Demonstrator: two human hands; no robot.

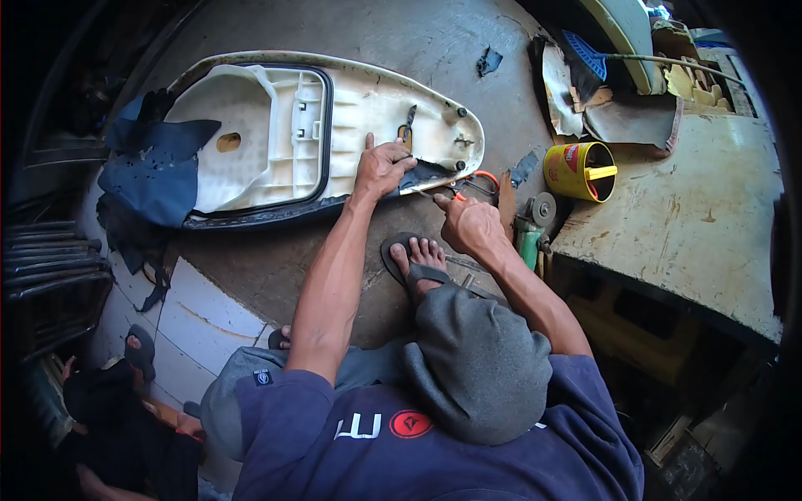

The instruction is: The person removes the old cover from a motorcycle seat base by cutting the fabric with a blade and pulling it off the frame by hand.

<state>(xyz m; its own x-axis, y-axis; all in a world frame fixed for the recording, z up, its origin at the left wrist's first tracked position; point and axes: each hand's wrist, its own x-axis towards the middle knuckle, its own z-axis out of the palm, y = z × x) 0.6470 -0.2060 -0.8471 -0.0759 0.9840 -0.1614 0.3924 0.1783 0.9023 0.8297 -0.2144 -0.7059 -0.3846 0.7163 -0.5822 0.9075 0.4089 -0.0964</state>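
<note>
An upturned motorcycle seat with a white plastic base (351, 125) lies on the floor in front of me. My left hand (384, 169) rests over its near edge, fingers bent around the dark seat cover (428, 175) folded there, one finger pointing away. Just right of it, my right hand (469, 224) is closed near the seat's rim. A thin object shows at its fingertips, but I cannot make out its kind. Beside these fingers are orange-handled scissors (484, 176), partly hidden. More loose dark cover material (159, 167) drapes over the seat's left end.
A yellow tin (566, 173) and a green angle grinder (531, 235) stand right of the seat, beside a worn wooden board (681, 221). A blue fly swatter (585, 57) lies at the upper right. Another person (125, 426) is at the lower left, near stacked metal frames (54, 275).
</note>
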